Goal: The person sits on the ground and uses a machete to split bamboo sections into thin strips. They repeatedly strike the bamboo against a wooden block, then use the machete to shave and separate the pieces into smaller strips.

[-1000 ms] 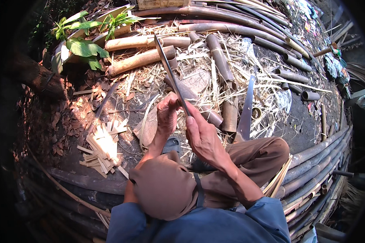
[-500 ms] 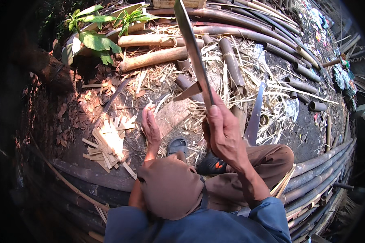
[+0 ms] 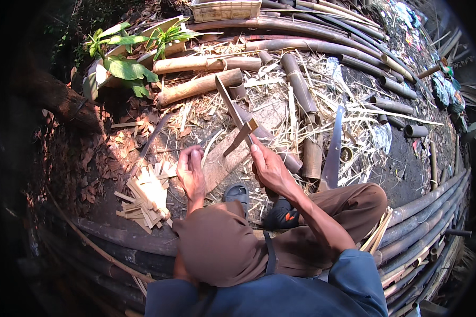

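My right hand (image 3: 274, 170) is closed round the handle of a long machete (image 3: 229, 103). Its blade points away and to the left, above a flat wooden board (image 3: 226, 165). A short piece of split bamboo (image 3: 239, 139) sits across the blade just ahead of my fist, seemingly caught on it. Beside the board's left edge is my left hand (image 3: 191, 173), fingers loosely curled and nothing visible in them. To its left lies a sunlit pile of pale bamboo slats (image 3: 149, 194).
A handsaw (image 3: 333, 153) stands right of my bent knee. Bamboo tubes (image 3: 300, 84) and shavings cover the ground ahead. Long bamboo poles (image 3: 322, 46) lie beyond, near a pale crate (image 3: 226, 9). Leafy plants (image 3: 124, 66) grow at far left; more poles (image 3: 407, 224) lie behind me.
My right hand has lowered the machete toward the board, and the bamboo piece has come down with it. The fingers of my left hand have curled more.
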A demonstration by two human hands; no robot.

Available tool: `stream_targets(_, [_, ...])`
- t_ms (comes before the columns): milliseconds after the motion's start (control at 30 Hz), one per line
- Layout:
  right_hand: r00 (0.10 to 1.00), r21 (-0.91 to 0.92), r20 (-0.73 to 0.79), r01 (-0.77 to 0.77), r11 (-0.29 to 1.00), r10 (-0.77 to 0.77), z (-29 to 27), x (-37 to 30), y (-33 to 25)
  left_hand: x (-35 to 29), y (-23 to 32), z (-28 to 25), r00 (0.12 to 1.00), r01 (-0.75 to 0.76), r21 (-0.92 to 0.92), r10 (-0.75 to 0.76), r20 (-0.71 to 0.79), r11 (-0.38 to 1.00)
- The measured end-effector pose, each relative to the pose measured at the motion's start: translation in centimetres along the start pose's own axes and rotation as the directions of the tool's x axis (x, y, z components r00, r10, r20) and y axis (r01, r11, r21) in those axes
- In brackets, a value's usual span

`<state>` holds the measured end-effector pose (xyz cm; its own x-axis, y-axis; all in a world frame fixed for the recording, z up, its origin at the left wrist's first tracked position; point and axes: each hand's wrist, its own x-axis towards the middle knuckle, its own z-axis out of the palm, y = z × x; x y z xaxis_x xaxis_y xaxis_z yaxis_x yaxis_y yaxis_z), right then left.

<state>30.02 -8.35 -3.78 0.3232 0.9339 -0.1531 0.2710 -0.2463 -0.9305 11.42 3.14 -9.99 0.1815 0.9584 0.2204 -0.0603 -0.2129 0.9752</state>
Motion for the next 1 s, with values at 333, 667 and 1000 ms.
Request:
stream_targets(333, [0.987, -0.129, 0.020, 0.159, 0.979, -0.157, -2.2, 4.8, 0.9, 9.3, 7.3, 10.4, 0.754, -0.564, 0.248, 0.370, 0.543, 0.787])
stream_targets(667, [0.997, -0.186, -0.065, 0.025, 0.982, -0.038, -6.1, 9.2, 3.2, 13.0, 5.2, 16.4, 0.604, -0.758, 0.292, 0.459, 0.651, 0.583])
stream_targets(1000, [0.992, -0.010, 0.079, -0.096, 0.995, 0.097, -6.3, 9.8, 6.2, 13.1, 3.8, 17.8, 0.602, -0.780, 0.418, 0.377, 0.704, 0.465])
